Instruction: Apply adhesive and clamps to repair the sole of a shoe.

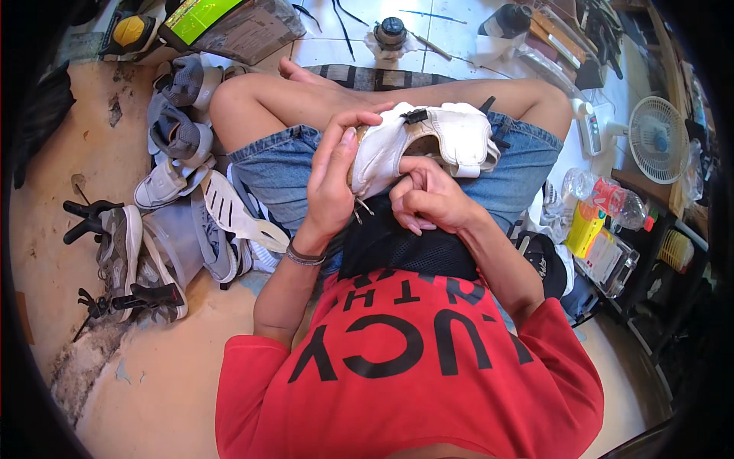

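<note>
A white shoe (380, 147) lies tilted across my lap, its opening turned toward me and a tan inner surface showing. Black clips (416, 116) are fixed to its upper edge, with more at its right end. My left hand (333, 177) wraps round the shoe's left end, thumb and fingers against it. At the opening's near edge is my right hand (430, 197), fingers curled and the index finger reaching inside; that fingertip is hidden. A short pale lace or thread end (362, 206) hangs below the shoe, between my hands.
Several grey and white shoes (180, 138) are piled to my left, some with black spring clamps (93, 218). A dark round jar (390, 34) stands on the tiles ahead. To my right are a white fan (657, 139), plastic bottles (608, 197) and a yellow pack (586, 229).
</note>
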A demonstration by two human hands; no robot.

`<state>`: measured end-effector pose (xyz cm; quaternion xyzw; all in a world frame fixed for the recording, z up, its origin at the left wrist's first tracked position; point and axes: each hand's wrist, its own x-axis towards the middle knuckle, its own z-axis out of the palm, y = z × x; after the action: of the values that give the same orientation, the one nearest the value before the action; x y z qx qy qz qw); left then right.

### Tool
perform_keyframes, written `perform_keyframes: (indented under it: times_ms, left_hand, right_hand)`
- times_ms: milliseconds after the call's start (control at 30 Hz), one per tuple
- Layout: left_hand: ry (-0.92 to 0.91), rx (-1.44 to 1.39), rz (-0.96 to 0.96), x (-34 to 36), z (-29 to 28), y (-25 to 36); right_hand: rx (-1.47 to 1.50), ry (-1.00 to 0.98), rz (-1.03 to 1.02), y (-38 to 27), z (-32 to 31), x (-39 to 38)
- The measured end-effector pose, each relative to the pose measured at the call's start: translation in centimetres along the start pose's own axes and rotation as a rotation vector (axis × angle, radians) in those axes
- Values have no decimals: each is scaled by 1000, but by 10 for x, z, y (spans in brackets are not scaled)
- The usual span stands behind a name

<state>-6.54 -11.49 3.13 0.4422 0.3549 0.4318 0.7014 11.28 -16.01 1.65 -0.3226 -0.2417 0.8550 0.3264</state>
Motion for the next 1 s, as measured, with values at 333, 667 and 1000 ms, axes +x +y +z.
perform_keyframes:
  times_ms: [333,667,1000]
  left_hand:
    - [30,1,-8,-5,8,-1]
    - [-23,59,-24,-8,14,-4]
    - [-19,-85,-48,-10,28,-16]
  right_hand:
    - [-137,69,-17,-9,9,-19]
    - [33,-113,-16,6,-10,-21]
    - [1,6,2,-1,-6,-39]
